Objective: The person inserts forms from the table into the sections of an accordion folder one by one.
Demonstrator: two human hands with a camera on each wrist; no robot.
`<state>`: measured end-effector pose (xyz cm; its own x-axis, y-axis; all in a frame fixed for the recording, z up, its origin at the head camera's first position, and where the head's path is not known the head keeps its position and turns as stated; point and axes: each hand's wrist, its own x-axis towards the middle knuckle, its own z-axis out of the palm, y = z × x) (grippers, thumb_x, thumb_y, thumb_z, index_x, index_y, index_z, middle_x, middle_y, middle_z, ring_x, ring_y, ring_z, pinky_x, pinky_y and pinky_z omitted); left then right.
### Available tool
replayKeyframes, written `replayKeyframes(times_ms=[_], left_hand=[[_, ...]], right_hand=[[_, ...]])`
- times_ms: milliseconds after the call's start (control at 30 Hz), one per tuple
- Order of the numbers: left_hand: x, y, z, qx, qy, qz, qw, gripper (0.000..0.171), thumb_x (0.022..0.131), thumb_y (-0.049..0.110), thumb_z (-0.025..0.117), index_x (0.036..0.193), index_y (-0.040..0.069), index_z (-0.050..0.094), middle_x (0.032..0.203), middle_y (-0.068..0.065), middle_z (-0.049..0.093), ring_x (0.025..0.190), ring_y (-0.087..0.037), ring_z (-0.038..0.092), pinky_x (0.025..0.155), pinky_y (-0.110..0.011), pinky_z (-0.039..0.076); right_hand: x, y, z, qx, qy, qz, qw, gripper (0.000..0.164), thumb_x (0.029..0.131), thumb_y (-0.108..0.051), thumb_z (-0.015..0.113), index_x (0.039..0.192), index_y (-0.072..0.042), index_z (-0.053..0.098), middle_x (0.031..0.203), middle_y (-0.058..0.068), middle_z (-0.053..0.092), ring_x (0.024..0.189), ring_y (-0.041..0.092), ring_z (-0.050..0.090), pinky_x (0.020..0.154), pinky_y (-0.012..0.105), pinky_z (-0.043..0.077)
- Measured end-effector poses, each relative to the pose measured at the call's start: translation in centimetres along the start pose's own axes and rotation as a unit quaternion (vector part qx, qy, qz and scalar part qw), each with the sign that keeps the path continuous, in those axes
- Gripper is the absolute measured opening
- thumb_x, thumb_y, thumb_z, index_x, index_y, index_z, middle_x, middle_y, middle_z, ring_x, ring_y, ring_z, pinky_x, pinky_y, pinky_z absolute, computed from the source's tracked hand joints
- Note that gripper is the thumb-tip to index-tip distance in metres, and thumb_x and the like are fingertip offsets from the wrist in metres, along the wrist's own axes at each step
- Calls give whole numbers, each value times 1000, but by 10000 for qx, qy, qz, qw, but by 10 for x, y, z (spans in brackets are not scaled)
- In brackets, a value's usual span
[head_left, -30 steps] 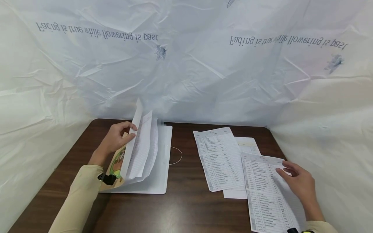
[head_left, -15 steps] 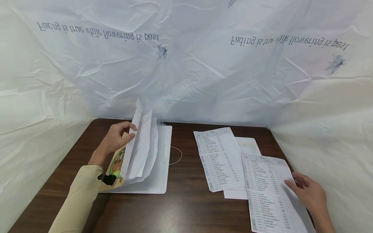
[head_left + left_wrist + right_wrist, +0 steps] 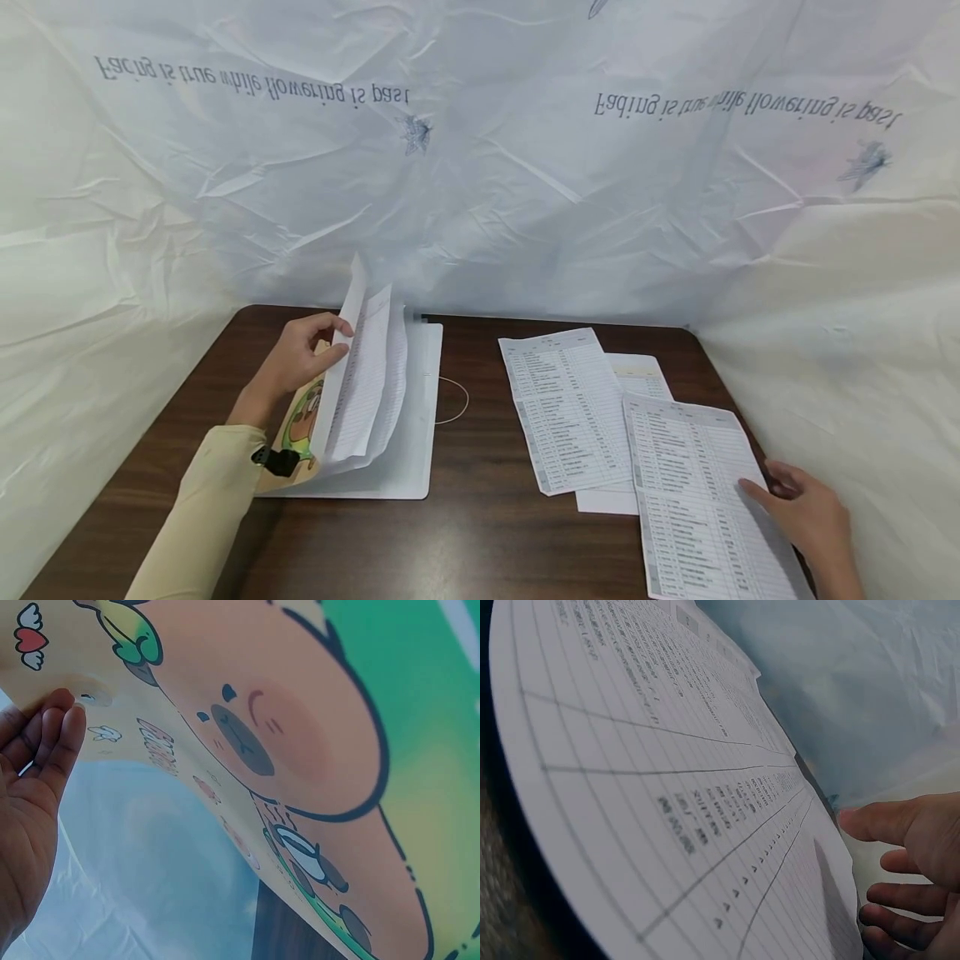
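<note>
My left hand [image 3: 300,358] pinches the raised front cover of a document folder [image 3: 431,400] between thumb and fingers. Cartoon animals decorate the outside of the folder cover [image 3: 300,682] in the left wrist view. Several printed sheets [image 3: 367,375] stand tilted inside it. At the right, my right hand [image 3: 813,517] is at the right edge of a printed sheet [image 3: 697,492], thumb over the edge and fingers loosely bent. In the right wrist view, this printed sheet [image 3: 667,765] fills much of the frame, and the right hand [image 3: 922,862] has spread fingers, without a visible grip.
Another printed sheet [image 3: 562,408] overlaps a white sheet [image 3: 607,498] on the brown table [image 3: 465,550]. A thin elastic loop [image 3: 467,400] sticks out from the folder's right side. White plastic sheeting [image 3: 480,167] surrounds the table at the back and sides.
My right hand has moved down and right along the nearest sheet toward its right edge, uncovering more print. The left hand and the folder stay where they were.
</note>
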<state>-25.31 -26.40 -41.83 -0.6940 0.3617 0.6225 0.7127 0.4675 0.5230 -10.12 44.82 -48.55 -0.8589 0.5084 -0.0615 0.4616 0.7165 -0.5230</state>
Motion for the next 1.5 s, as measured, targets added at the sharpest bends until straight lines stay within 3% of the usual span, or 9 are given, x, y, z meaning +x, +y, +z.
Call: replayKeyframes(times_ms=[200, 467, 667, 900, 1033, 1167, 1333, 1500], left_hand=[[0, 2, 0, -78, -12, -59, 10000, 24, 83, -4, 72, 105, 5, 70, 93, -5, 67, 69, -9, 51, 59, -25, 41], [0, 2, 0, -3, 36, -18, 10000, 24, 81, -4, 73, 104, 5, 71, 93, -4, 67, 70, -9, 51, 60, -25, 41], [1, -1, 2, 21, 29, 9, 10000, 24, 81, -4, 73, 104, 5, 70, 93, -5, 67, 71, -9, 50, 64, -21, 40], [9, 44, -5, 8, 62, 91, 9999, 17, 80, -11, 68, 97, -8, 67, 86, -13, 64, 70, -10, 48, 64, -19, 38], [9, 46, -5, -9, 56, 84, 9999, 17, 80, -11, 68, 97, -9, 67, 87, -15, 65, 70, -11, 48, 63, -19, 38], [10, 47, -6, -14, 62, 61, 10000, 16, 80, -10, 68, 97, -8, 67, 86, -14, 65, 69, -11, 48, 63, -19, 38], [10, 48, -6, -12, 89, 61, 9999, 16, 80, -10, 68, 96, -9, 67, 86, -14, 64, 69, -10, 49, 63, -17, 37], [9, 47, -7, 13, 114, 38, 9999, 16, 80, -11, 68, 96, -9, 67, 85, -13, 64, 68, -10, 48, 63, -14, 36]], right_hand=[[-2, 5, 2, -20, -227, 192, 9996, 91, 78, -51, 85, 139, 9, 53, 133, 30, 59, 105, 38, 62, 73, 37, 47], [-5, 4, 7, -16, -150, 47, 9999, 85, 73, -32, 91, 136, 11, 54, 129, 33, 60, 100, 37, 61, 70, 35, 45], [-3, 8, 7, -32, -136, -68, 9999, 82, 72, -28, 92, 135, 11, 55, 120, 31, 64, 92, 32, 63, 63, 27, 43], [-2, 7, 4, 101, -186, -78, 9997, 77, 75, -19, 89, 134, 14, 52, 109, 32, 67, 77, 21, 64, 56, 25, 45], [-2, 6, 1, -17, -85, -181, 9998, 65, 79, -16, 83, 129, 16, 56, 97, 26, 72, 69, 13, 62, 54, 26, 45], [-3, 3, -4, -73, -95, -124, 9999, 54, 85, -19, 77, 124, 15, 61, 92, 21, 73, 69, 14, 62, 54, 28, 45], [-4, -2, -11, -124, -61, -134, 9998, 54, 87, -23, 78, 121, 15, 64, 93, 22, 73, 73, 17, 63, 56, 29, 45], [-4, -7, -18, -52, 55, -276, 9996, 54, 88, -29, 79, 120, 12, 66, 93, 18, 74, 70, 8, 59, 57, 25, 42]])
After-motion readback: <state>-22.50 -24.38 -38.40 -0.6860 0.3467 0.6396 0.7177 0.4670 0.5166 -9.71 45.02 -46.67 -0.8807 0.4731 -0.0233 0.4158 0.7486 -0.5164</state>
